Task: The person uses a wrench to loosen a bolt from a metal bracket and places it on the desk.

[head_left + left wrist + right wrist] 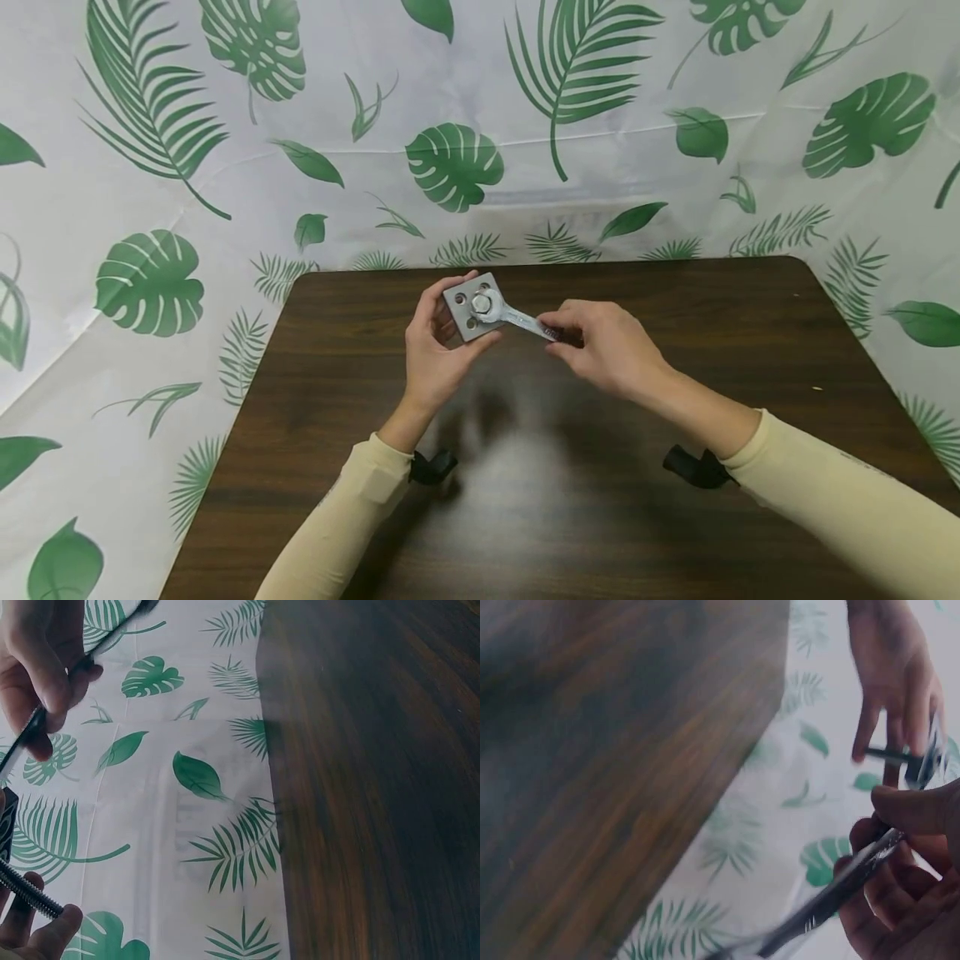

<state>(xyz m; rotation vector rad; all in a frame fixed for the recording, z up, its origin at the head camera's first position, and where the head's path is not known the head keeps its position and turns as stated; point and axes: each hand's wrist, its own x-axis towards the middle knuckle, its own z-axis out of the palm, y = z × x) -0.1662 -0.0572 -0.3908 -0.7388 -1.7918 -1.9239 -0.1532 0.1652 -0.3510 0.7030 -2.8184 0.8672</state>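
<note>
My left hand (438, 354) grips a square grey metal plate (460, 318) by its edges, above the table. A bolt with a hex head (481, 303) passes through the plate, among several round holes. Its threaded shank (31, 894) sticks out behind, with a left fingertip at its end in the left wrist view. Around the bolt head sits one end of a silver wrench (521, 320). My right hand (611, 346) pinches the wrench handle between thumb and fingers. In the right wrist view the handle (840, 896) extends past the right fingers toward the bottom edge.
Below the hands is a dark wood table (525, 517) with rounded back corners. A white cloth with green leaf prints (495, 100) hangs behind and beside it. Black wrist-worn mounts (697, 468) stick out from the cream sleeves (847, 500). Tiny light specks lie at the table's right.
</note>
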